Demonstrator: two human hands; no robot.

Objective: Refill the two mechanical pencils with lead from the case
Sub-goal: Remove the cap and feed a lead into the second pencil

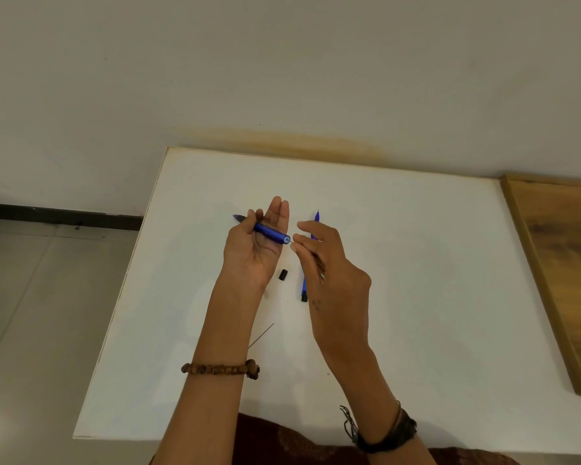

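My left hand (255,250) holds a blue mechanical pencil (270,233) above the white table, tip pointing left, its open back end facing right. My right hand (329,273) pinches a thin lead (291,241) at that open end; the lead's tip touches the opening. A second blue pencil (316,218) lies on the table behind my right hand, tip away from me, its black cap end (304,297) towards me. A small black cap (283,275) lies between my hands. Another loose lead (261,335) rests on the table near my left forearm. No lead case is visible.
The white table (416,263) stands against a wall. Its left edge drops to a tiled floor (41,297). A wooden surface (564,263) adjoins the table on the right. A dark red cloth (299,444) lies at the near edge.
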